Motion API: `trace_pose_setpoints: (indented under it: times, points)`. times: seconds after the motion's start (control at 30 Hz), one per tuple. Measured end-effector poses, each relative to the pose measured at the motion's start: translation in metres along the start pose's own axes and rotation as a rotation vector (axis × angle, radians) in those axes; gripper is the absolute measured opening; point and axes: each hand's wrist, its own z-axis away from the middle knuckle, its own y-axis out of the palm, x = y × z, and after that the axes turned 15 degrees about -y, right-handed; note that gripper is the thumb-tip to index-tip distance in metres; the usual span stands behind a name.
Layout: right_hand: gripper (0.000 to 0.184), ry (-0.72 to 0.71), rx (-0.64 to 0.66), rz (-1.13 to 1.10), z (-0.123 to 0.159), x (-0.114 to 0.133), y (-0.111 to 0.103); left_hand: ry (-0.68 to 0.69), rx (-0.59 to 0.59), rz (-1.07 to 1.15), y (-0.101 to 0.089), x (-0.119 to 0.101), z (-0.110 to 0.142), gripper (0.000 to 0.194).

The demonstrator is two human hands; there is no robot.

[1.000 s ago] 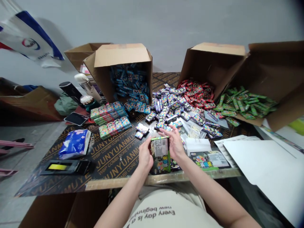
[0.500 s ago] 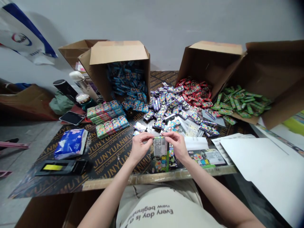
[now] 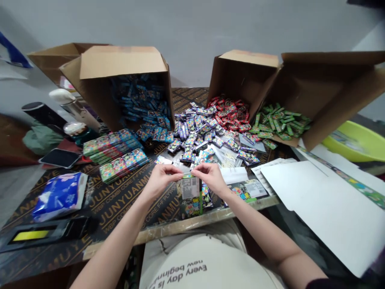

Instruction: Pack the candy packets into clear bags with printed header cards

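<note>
A dark printed packet with a pale barcode-like panel and a green side edge hangs or stands near the table's front edge. My left hand pinches its top edge at the left corner. Close beside it, my right hand is closed on the same top edge, thumb and finger together. Behind the fingers lies a heap of small purple wrapped packs. A second flat printed packet lies to the right of my right hand.
Open cartons hold blue packs, red packs and green packs. Stacked pack bundles, a tissue pack, a phone and a tape-like dispenser are left. White sheets lie right.
The view has swung to the right, so everything sits further left in the picture. Both hands keep their pinch on the packet's top edge.
</note>
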Motion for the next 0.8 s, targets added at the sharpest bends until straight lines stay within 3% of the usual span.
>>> trace_pose_setpoints:
  times: [0.1, 0.23, 0.33, 0.43, 0.57, 0.67, 0.8]
  points:
    - [0.014, -0.021, 0.032, 0.030, 0.000, 0.005, -0.001, 0.172, -0.052, -0.236, 0.001, 0.001, 0.005, 0.009]
    - [0.019, -0.157, 0.201, 0.091, 0.004, 0.007, -0.017, 0.395, -0.087, -0.466, 0.004, 0.007, 0.014, 0.012]
    - [0.025, -0.192, 0.169, 0.285, 0.006, -0.011, -0.057, 0.437, -0.120, -0.547, 0.004, 0.011, 0.017, 0.013]
    - [0.032, -0.044, 0.023, 0.822, 0.010, -0.045, -0.113, 0.403, -0.117, -0.641, 0.002, 0.012, 0.016, 0.016]
    - [0.022, 0.074, 0.037, 0.990, 0.020, -0.082, -0.166, 0.390, -0.073, -0.746, 0.004, 0.010, 0.014, 0.028]
    - [0.012, 0.078, 0.079, 1.044, 0.026, -0.096, -0.175, 0.387, -0.073, -0.753, 0.007, 0.010, 0.012, 0.029]
    - [0.007, 0.048, 0.132, 1.083, 0.027, -0.104, -0.168, 0.399, -0.101, -0.745, 0.010, 0.013, 0.011, 0.026]
